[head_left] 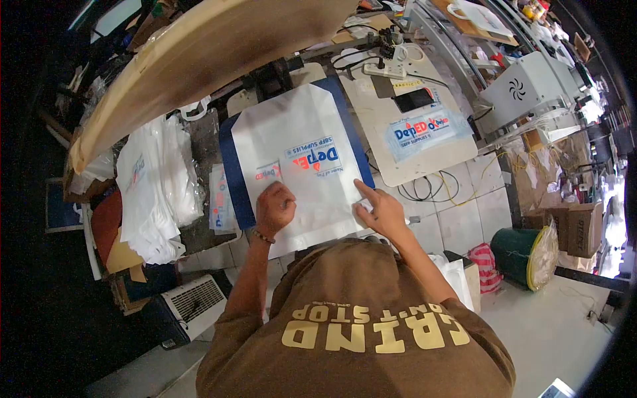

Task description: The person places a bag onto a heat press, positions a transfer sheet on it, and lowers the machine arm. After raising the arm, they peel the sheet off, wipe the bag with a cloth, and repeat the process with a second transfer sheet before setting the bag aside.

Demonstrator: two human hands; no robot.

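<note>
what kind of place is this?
Likely a small print shop doing heat-transfer work. A white bag printed with a DepEd logo lies on a blue platen, a stack of white bags sits beside it, and a second platen carries the same logo.

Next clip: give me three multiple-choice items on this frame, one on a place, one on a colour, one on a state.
1. Where does the white bag lie?
A. on the floor tiles
B. on the blue platen
C. inside a bucket

2. What colour is the person's shirt?
A. brown
B. white
C. red

3. How is the right hand set?
A. lifted clear of the bag
B. gripping a cable
C. index finger stretched out on the bag

Answers:
1. B: blue shows along the bag's edges.
2. A: it is brown with pale lettering.
3. C: the fingertip rests on the bag, and the left hand is curled on the bag beside it.
</note>
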